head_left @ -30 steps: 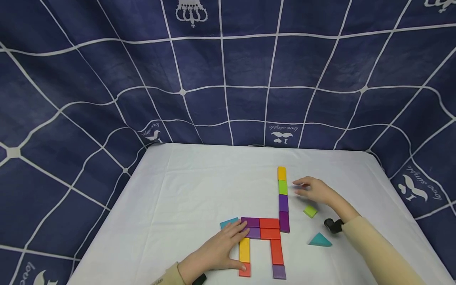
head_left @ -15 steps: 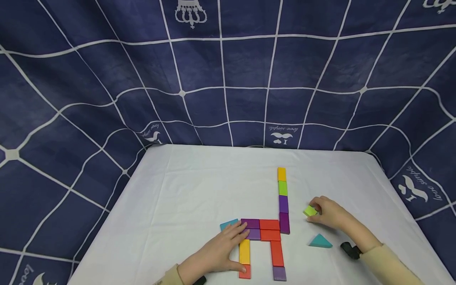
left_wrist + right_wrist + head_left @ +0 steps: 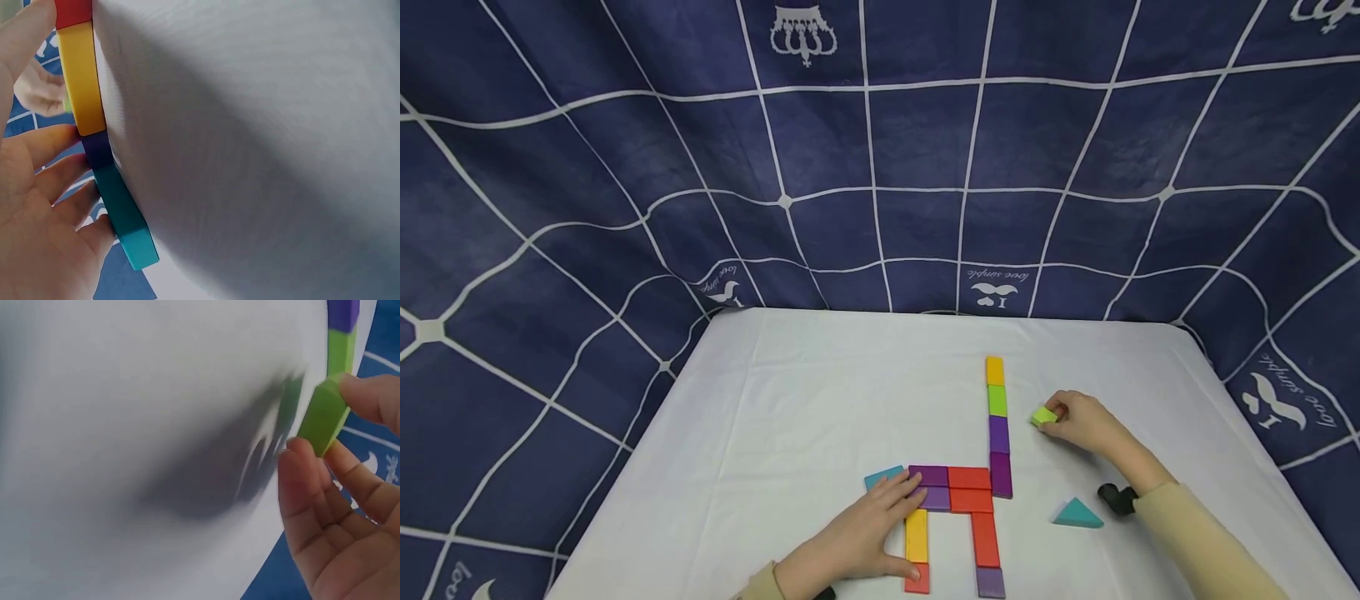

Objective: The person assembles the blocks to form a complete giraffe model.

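Observation:
My right hand pinches a small lime-green block between thumb and fingers, to the right of an upright column of flat blocks. In the right wrist view the green block is held over the white cloth and its shadow. My left hand lies with spread fingers along the left side of the block figure, thumb on an orange-red block and fingertips at the purple blocks. A yellow block shows between thumb and fingers. A blue block lies by the little finger in the left wrist view.
The column has yellow, green and purple blocks, meeting red blocks below. A red leg ends in a purple block. A teal triangular block lies right, on the white-covered table, before a blue curtain.
My right hand came down from beside the column, took hold of the loose lime-green block and moved it up and slightly left. My left hand stays in place on the figure.

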A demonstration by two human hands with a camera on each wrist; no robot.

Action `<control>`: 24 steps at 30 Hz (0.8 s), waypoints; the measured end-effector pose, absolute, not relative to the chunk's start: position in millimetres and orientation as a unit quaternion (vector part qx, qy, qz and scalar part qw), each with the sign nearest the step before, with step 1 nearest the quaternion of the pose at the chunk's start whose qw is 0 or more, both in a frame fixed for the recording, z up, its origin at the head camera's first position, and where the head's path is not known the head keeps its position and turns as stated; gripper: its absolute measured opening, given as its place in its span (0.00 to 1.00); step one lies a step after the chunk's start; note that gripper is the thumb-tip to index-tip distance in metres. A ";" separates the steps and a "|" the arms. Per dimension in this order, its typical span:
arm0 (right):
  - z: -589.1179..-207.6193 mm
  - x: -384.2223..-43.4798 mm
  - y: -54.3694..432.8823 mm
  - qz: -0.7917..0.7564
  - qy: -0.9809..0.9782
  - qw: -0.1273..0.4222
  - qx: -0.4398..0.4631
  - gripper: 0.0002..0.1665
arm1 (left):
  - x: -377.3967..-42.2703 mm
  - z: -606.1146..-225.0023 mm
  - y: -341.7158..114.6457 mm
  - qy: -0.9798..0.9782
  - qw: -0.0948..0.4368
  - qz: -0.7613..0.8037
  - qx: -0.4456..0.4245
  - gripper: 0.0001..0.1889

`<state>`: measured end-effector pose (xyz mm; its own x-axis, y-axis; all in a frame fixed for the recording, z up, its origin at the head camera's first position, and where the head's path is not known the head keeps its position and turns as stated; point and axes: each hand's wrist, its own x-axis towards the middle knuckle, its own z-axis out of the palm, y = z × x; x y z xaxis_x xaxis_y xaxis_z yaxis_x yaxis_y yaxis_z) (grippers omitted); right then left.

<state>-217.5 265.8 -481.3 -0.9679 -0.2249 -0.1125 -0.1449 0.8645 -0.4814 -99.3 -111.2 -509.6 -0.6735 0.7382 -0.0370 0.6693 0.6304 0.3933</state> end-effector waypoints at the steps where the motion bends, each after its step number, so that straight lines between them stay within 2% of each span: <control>1: -481.3 -223.7 265.5 -0.246 0.962 0.082 -0.091 0.20 | -99.5 -509.7 -111.1 0.898 0.097 0.175 0.393 0.50; 9: -476.5 -276.4 255.0 -0.281 0.957 0.062 -0.033 0.26 | -100.9 -511.0 -110.6 0.899 0.090 0.170 0.394 0.50; 13: -472.6 -297.9 246.6 -0.284 0.958 0.034 -0.023 0.27 | -101.3 -510.8 -110.5 0.900 0.084 0.168 0.394 0.50; 18: -471.6 -314.0 235.2 -0.293 0.956 0.012 -0.009 0.28 | -99.3 -511.0 -110.6 0.900 0.077 0.162 0.398 0.50; 24: -482.7 -324.1 225.7 -0.288 0.957 0.019 0.010 0.28 | -98.3 -510.6 -110.3 0.900 0.083 0.159 0.398 0.50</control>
<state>-324.1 225.7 -482.7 -0.9991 0.0073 -0.0426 0.0296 0.8334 -0.5519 -98.3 -110.3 -510.6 -0.6691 0.7427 -0.0239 0.6898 0.6328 0.3518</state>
